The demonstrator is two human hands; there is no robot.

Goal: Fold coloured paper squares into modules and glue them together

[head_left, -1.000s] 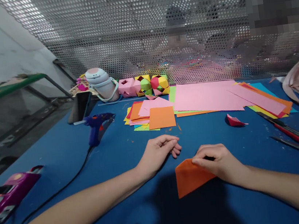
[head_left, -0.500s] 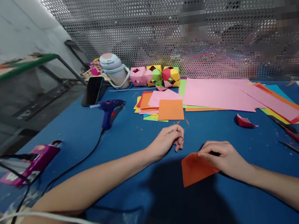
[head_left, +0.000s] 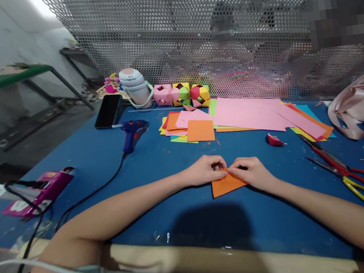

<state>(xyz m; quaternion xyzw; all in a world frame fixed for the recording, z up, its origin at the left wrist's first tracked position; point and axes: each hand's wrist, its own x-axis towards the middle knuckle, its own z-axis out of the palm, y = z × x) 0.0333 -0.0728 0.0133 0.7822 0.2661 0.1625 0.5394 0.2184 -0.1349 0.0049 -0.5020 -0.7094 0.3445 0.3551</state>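
Note:
A folded orange paper (head_left: 224, 186) lies on the blue table (head_left: 159, 166) in front of me. My left hand (head_left: 205, 170) pinches its top corner, fingers curled together. My right hand (head_left: 252, 173) presses on the same corner from the right, with its fingers closed over the paper's upper edge. The two hands touch at the corner.
Stacks of coloured paper sheets (head_left: 249, 114) and an orange square (head_left: 200, 130) lie beyond. Paper balls (head_left: 200, 95), a white bottle (head_left: 133, 88), a phone (head_left: 109, 110), a blue glue gun (head_left: 132, 132), a pink device (head_left: 40, 196), scissors (head_left: 357, 173), a pink bag (head_left: 362, 104), a red scrap (head_left: 274, 140).
My left hand moved right and took hold of the orange paper's corner beside my right hand. The view pulled back, showing the table's front edge.

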